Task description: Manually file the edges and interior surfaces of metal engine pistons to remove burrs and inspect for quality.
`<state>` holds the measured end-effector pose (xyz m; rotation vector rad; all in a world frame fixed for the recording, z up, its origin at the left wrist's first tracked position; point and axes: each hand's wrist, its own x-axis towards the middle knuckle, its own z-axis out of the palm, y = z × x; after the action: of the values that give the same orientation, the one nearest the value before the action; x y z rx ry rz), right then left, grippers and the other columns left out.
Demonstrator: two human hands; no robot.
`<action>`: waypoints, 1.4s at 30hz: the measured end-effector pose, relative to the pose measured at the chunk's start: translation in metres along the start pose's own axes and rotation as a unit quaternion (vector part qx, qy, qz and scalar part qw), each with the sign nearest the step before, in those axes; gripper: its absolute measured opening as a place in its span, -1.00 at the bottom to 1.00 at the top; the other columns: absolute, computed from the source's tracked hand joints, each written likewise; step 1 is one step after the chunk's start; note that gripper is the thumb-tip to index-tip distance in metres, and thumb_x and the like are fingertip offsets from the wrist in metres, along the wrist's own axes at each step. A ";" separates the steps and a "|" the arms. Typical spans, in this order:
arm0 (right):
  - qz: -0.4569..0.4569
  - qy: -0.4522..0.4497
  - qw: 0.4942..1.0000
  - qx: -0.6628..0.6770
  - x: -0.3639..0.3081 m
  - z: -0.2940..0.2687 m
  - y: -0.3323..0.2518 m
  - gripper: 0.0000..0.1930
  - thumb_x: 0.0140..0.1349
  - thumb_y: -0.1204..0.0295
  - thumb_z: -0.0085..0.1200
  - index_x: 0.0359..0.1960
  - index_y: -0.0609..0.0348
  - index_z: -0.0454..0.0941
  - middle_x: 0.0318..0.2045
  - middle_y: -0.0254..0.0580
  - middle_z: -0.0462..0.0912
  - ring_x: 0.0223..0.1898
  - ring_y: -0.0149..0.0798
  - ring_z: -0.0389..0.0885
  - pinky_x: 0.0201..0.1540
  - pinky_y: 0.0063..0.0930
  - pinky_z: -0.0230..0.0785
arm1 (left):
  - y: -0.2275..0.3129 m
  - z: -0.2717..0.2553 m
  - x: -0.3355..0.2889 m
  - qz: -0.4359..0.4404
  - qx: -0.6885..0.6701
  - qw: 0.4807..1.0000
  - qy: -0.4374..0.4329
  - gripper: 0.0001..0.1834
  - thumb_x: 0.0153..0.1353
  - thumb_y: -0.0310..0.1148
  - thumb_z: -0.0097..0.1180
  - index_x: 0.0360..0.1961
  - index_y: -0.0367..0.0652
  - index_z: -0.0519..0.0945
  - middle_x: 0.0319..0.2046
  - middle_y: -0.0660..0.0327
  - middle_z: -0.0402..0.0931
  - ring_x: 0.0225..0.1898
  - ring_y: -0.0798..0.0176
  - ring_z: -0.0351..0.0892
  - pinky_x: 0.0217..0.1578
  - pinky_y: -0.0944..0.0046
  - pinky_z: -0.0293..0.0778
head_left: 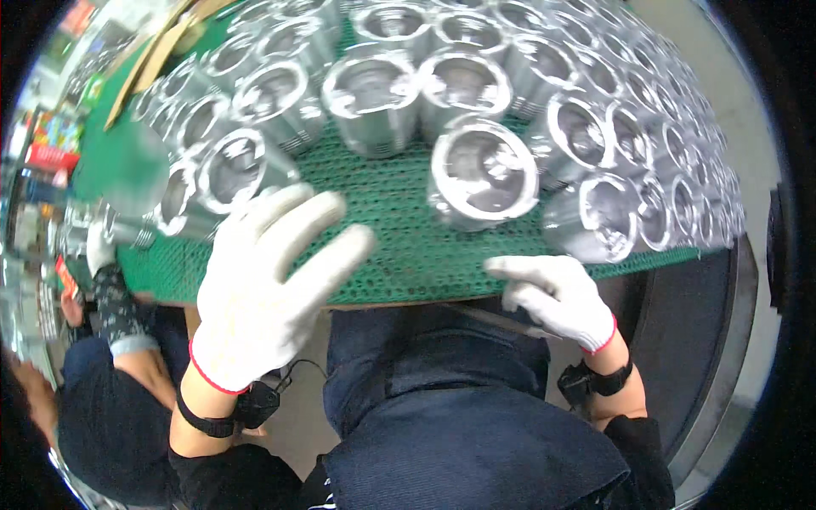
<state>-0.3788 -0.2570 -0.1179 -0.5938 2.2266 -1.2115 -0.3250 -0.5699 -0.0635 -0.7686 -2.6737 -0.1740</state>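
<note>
My left hand, in a white glove with a red cuff, is raised with its fingers spread over the near left edge of the green mat. It holds nothing, and its fingertips overlap the view of a shiny hollow metal cylinder. At the table edge my right hand, gloved alike, has its index finger stretched out and the others curled round a thin metal tool, whose exact kind I cannot make out. Beyond it, a hollow metal cylinder stands apart from the rows, its rim facing up.
Many similar cylinders crowd the back and right of the green perforated mat. Wooden strips lie at the far left. Another person sits on my left, a gloved hand near the cylinders there.
</note>
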 end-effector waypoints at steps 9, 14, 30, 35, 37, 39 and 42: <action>-0.099 -0.010 0.995 0.004 -0.010 -0.003 0.022 -0.62 0.25 0.28 0.05 0.11 -0.03 0.53 -0.11 -0.14 0.67 -0.16 -0.17 0.68 -0.09 -0.38 0.51 | 0.008 0.058 0.098 0.133 0.099 0.986 0.003 -0.71 -0.09 -0.41 0.15 -0.24 0.00 0.57 0.14 0.10 0.39 0.16 -0.07 0.35 0.15 -0.08 0.33; -0.134 0.002 0.991 -0.007 -0.008 -0.005 0.027 -0.63 0.21 0.38 0.11 0.08 0.03 0.55 -0.09 -0.17 0.67 -0.16 -0.18 0.68 -0.08 -0.38 0.52 | 0.023 0.041 0.079 0.159 0.099 0.982 -0.041 -0.79 -0.15 -0.39 0.18 -0.42 -0.10 0.49 -0.06 0.17 0.40 0.10 -0.03 0.40 0.16 -0.17 0.34; -0.161 0.076 0.984 0.020 -0.010 0.016 0.024 -0.61 0.12 0.53 -0.05 0.03 0.29 0.54 -0.59 -0.17 0.60 -0.57 -0.31 0.56 -0.40 -0.45 0.43 | 0.019 0.018 0.036 0.040 0.046 0.985 -0.159 -0.68 -0.18 -0.22 0.32 -0.33 -0.03 0.62 -0.38 0.31 0.54 -0.06 0.10 0.48 0.25 -0.08 0.25; -0.140 -0.036 0.989 -0.032 -0.005 0.006 -0.001 -0.58 0.21 0.46 -0.04 0.14 0.21 0.43 -0.39 -0.10 0.62 -0.32 -0.19 0.68 -0.20 -0.38 0.50 | 0.031 0.042 0.012 -0.020 -0.018 0.999 0.030 -0.67 -0.11 -0.28 0.33 -0.27 -0.07 0.57 -0.37 0.25 0.48 -0.14 0.10 0.48 0.17 -0.13 0.32; -0.119 0.042 0.986 -0.108 -0.003 0.011 -0.008 -0.59 0.23 0.47 -0.07 0.14 0.22 0.41 -0.29 -0.06 0.59 -0.26 -0.18 0.65 -0.15 -0.40 0.48 | 0.024 0.046 0.014 0.010 -0.037 0.999 0.029 -0.71 -0.06 -0.35 0.31 -0.28 -0.14 0.55 -0.38 0.21 0.47 -0.15 0.06 0.48 0.17 -0.12 0.32; -0.193 0.100 0.972 -0.087 -0.007 0.006 -0.006 -0.61 0.20 0.59 -0.04 0.09 0.10 0.47 -0.17 -0.11 0.57 -0.21 -0.12 0.63 -0.10 -0.39 0.49 | 0.022 0.036 0.011 -0.024 -0.110 0.993 0.028 -0.73 -0.10 -0.36 0.32 -0.33 -0.13 0.58 -0.38 0.16 0.48 -0.15 0.02 0.48 0.14 -0.06 0.35; -0.159 0.108 0.979 -0.064 -0.009 0.007 -0.024 -0.63 0.22 0.60 -0.04 0.07 0.04 0.49 -0.23 -0.11 0.57 -0.37 -0.13 0.61 -0.25 -0.36 0.52 | 0.021 0.043 0.003 -0.125 -0.266 0.948 0.121 -0.85 0.04 -0.52 0.14 -0.30 -0.21 0.59 -0.36 0.09 0.48 -0.24 0.06 0.50 0.00 0.07 0.41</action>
<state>-0.3643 -0.2685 -0.0981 -0.9386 2.4747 -1.3483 -0.3290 -0.5417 -0.1024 -0.4997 -2.4896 -1.0167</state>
